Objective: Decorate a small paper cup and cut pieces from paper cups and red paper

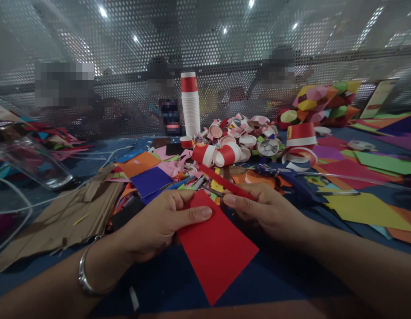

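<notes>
My left hand (172,217) is closed on a red paper sheet (221,252), thumb flat on top near its upper corner. The sheet slants toward me over the blue tabletop. To the right, my right hand (261,208) pinches a narrow red paper strip (227,181) between thumb and fingers. The strip points up and left, apart from the thumb of the left hand. A thin grey pointed piece (213,191) shows below the strip beside the right fingertips; I cannot tell whether it is a scissors blade or whether the hand holds it.
Beyond my hands lie red and white paper cups (228,153), a tall cup stack (190,110) and heaped paper scraps. Flattened brown cardboard (68,217) and a tipped clear glass (42,164) are left. Yellow paper (368,212) lies right. A perforated metal screen (208,48) stands behind.
</notes>
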A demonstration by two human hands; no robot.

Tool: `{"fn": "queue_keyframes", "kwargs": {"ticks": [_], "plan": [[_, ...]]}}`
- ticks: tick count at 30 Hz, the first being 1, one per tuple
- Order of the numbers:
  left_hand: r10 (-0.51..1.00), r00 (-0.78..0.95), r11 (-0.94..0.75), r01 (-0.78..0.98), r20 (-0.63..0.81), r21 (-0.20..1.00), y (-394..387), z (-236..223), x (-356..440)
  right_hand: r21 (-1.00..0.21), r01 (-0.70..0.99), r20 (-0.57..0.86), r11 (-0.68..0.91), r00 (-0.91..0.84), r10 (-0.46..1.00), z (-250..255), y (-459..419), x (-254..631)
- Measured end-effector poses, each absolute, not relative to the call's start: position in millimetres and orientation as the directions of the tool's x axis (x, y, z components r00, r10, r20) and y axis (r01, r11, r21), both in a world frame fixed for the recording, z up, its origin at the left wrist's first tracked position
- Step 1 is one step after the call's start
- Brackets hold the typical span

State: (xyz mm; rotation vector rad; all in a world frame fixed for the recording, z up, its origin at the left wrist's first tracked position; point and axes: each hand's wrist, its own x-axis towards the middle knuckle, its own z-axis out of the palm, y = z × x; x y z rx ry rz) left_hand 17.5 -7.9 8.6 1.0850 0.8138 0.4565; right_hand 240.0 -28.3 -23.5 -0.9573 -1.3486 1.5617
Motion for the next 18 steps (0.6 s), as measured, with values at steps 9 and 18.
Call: {"fn": "queue_keyframes", "kwargs": {"ticks": [9,18], "plan": [[0.931,0.365,-0.100,0.307,-0.020,0.947,32.8,19.6,-6.2,-0.992,-0.117,-0.009,-0.051,-0.329,0.944,-22.6,-27.7,240.4],[0.605,0.490,-0.724,0.667,0.627,0.177,40.4,25.2,-12.5,-1.000,-0.022,-0.013,-0.022,-0.358,0.934,-25.4,-23.7,241.0]]}}
